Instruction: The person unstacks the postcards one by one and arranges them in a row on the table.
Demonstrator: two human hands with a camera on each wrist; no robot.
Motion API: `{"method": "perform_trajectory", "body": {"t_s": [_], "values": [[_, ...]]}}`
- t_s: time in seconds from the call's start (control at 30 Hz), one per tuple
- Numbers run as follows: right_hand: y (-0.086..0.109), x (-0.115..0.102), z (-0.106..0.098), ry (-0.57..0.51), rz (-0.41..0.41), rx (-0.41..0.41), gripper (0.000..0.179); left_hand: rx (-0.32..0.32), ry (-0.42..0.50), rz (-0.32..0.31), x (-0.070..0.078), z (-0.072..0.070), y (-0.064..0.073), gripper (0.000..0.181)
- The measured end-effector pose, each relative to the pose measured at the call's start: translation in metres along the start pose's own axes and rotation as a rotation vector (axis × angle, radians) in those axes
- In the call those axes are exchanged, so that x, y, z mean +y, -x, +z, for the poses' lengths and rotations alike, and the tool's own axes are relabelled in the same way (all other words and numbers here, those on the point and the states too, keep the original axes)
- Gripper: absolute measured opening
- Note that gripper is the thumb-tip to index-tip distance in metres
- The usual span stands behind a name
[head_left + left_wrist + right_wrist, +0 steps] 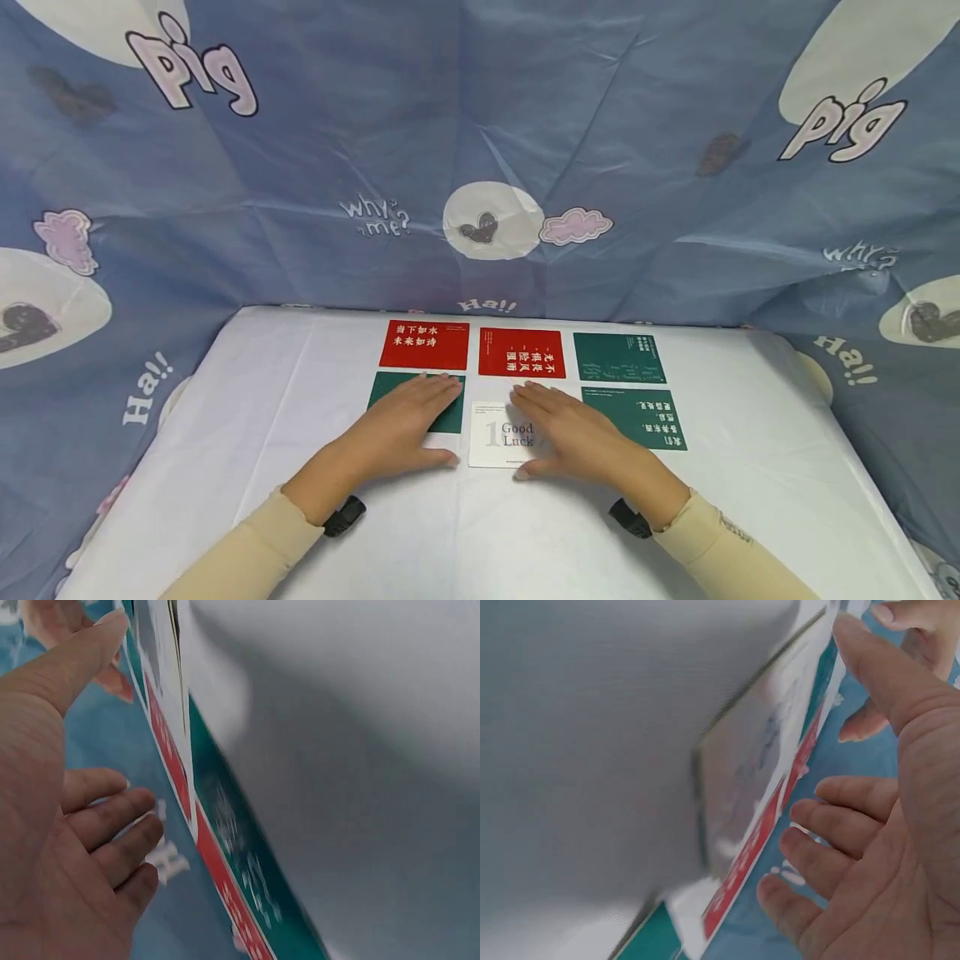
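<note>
A white card printed "Good Luck" (495, 435) lies in the front row on the table. Over its right side is my right hand (573, 437), fingers extended and the thumb apart from them. My left hand (393, 429) is above the lower left green card (384, 387), hiding much of it. Both wrist views show relaxed fingers with nothing between them; the white card (746, 761) lies near the right hand. Whether either hand touches a card, I cannot tell. Another green card (637, 418) lies right of the right hand.
Behind lie two red cards, one on the left (425, 345) and one in the middle (521, 352), and a green card (620, 358) on the right. A white cloth covers the table (750, 467). A blue printed curtain (375, 150) hangs around its back and sides.
</note>
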State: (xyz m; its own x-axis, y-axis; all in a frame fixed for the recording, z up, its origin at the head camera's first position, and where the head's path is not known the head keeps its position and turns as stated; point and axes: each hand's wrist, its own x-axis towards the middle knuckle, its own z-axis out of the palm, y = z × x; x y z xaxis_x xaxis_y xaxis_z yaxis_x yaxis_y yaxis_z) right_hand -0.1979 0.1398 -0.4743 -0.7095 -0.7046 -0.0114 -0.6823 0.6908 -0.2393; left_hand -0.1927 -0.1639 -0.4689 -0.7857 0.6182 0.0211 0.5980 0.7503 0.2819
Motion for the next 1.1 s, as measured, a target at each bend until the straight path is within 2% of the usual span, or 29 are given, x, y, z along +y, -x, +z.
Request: {"method": "perform_trajectory", "body": {"t_s": [0.2, 0.47, 0.6, 0.87, 1.1], "values": [[0.021, 0.008, 0.0, -0.006, 0.009, -0.019, 0.104, -0.012, -0.006, 0.046, 0.021, 0.014, -0.013, 0.103], [0.032, 0.02, 0.003, 0.008, 0.038, -0.029, 0.098, -0.044, -0.005, 0.056, 0.03, 0.029, -0.027, 0.104], [0.034, 0.025, 0.004, 0.019, 0.033, -0.014, 0.096, -0.052, 0.006, 0.054, 0.031, 0.031, -0.03, 0.099], [0.033, 0.027, 0.003, 0.016, 0.042, 0.01, 0.088, -0.021, 0.01, 0.065, 0.032, 0.029, -0.033, 0.087], [0.031, 0.028, 0.003, -0.007, 0.056, 0.03, 0.086, -0.021, 0.02, 0.061, 0.031, 0.028, -0.036, 0.088]]}}
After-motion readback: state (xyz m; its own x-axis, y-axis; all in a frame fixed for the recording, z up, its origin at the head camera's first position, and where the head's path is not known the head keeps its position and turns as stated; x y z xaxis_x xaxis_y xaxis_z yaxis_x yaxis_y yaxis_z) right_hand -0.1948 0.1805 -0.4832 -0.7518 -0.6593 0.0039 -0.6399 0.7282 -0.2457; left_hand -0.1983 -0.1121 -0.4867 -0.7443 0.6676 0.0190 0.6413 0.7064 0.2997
